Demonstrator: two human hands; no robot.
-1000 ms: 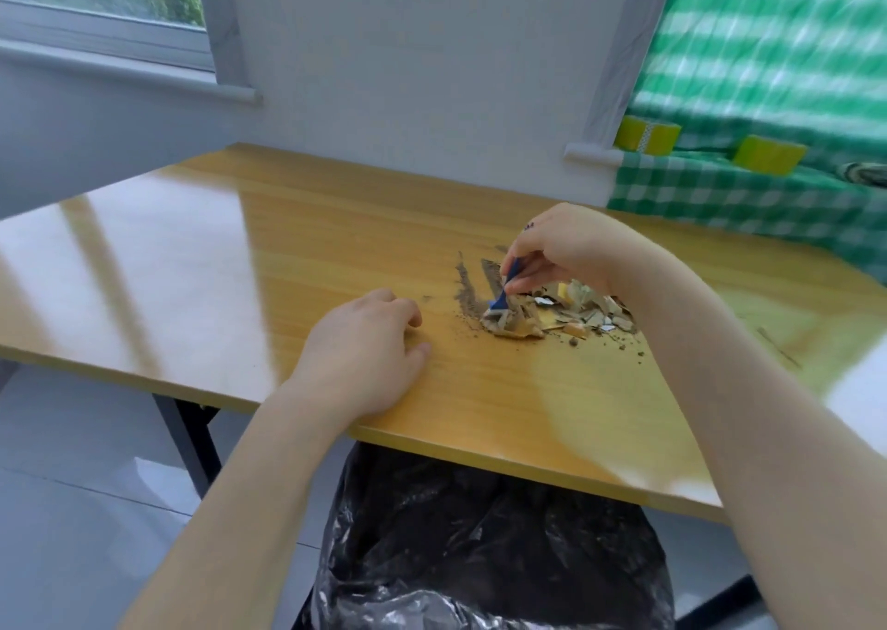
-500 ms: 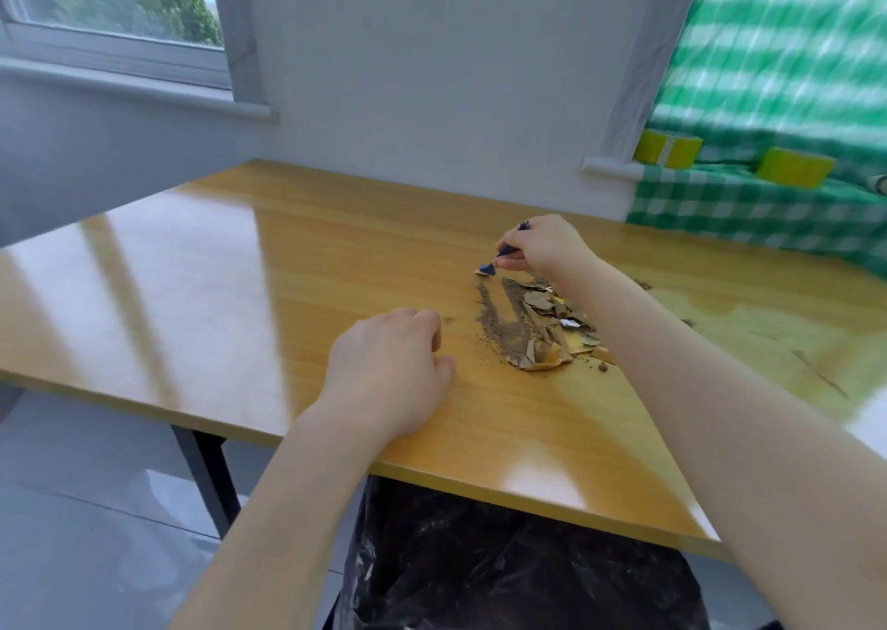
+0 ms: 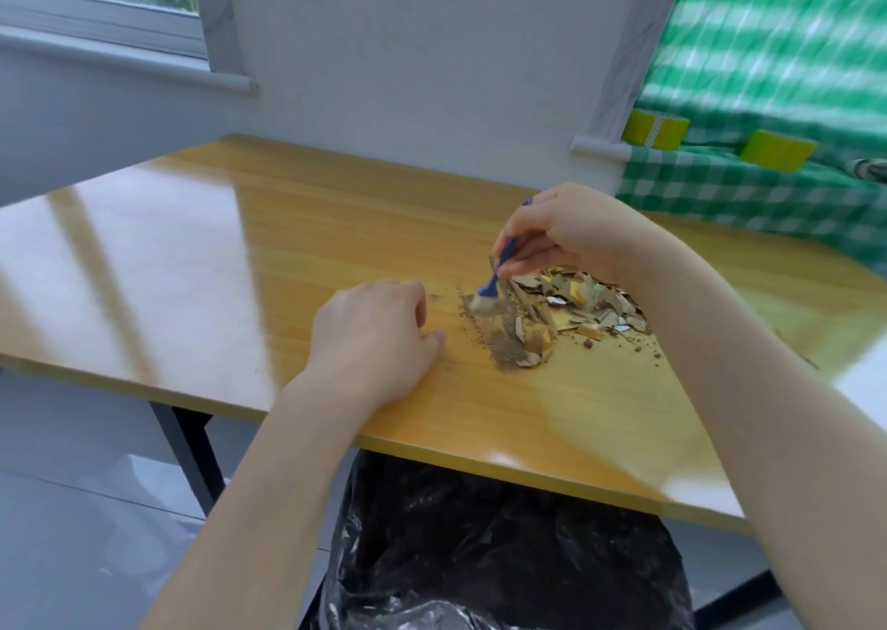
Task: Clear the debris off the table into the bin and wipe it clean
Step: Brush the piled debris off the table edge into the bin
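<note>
Spreading across most of the view, the glossy wooden table carried its mess toward the three o'clock side. The bin, lined with a black bag, stood below the table's near edge at six o'clock of that mess. The left hand rested on the table at nine o'clock of the pile, its grip empty and its fingers loosely curled. The right hand hung over the pile's twelve o'clock side, its grip closed round the handle of a small blue brush. The debris lay in a loose heap of cardboard-coloured scraps and shiny bits, well short of the edge. The brush's pale bristles touched down at the heap's nine o'clock fringe, where fine brown dust trailed toward six o'clock. The scraps looked light, thin and fairly stiff, likely to skid on the slick top and scatter under a hard stroke, and the dust seemed too fine to pinch. None of it offered a place to take hold, so pushing it from behind with short, low sweeps toward six o'clock looked the better way.
</note>
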